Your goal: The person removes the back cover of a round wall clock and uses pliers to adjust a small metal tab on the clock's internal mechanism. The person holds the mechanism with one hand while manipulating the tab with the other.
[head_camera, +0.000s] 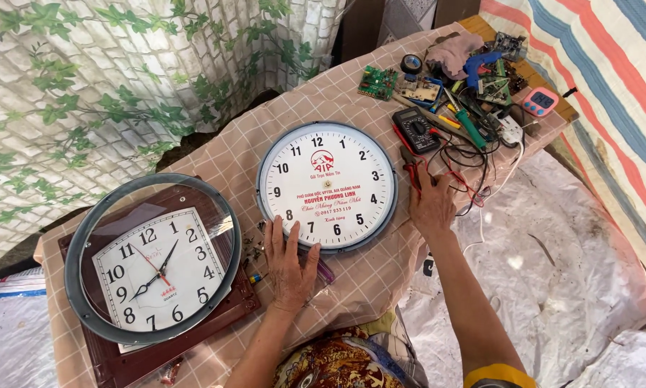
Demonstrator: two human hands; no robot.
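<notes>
A round white wall clock face (327,185) with black numerals and no hands lies flat on the checked tablecloth (229,154). My left hand (290,262) rests flat with fingers spread at the clock's lower left rim, touching it. My right hand (431,205) lies on the cloth just right of the clock, fingers near red wires (413,172). A square dark red clock (157,269) with hands sits at the left, and a round glass cover with a grey ring (152,257) lies over it.
A black multimeter (415,129), green circuit boards (377,81), screwdrivers (466,126), a blue tool (481,63), black tape roll (411,63) and a pink timer (540,101) crowd the table's far right. Small screws (253,248) lie left of my left hand. White sheeting (553,266) covers the floor.
</notes>
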